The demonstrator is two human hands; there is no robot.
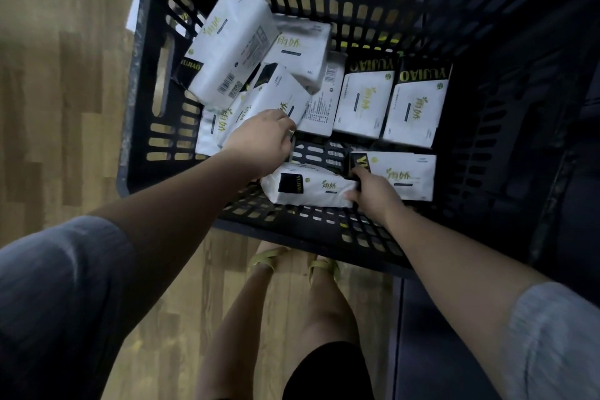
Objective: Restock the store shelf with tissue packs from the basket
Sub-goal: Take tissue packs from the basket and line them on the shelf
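Tissue packs crowd basket on wood floor.

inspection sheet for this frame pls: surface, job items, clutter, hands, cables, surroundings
Surface: black slotted basket, its floor partly bare.
Job's things: white tissue packs inside, piled at left, two side by side at right, two near the front.
Clutter: nothing seen.
Hands: left hand reaches onto the piled packs, grip unclear; right hand grips the end of the front pack.
Cables: nothing seen.
Surroundings: wood-look floor; dark unit at right; shelf not in view.
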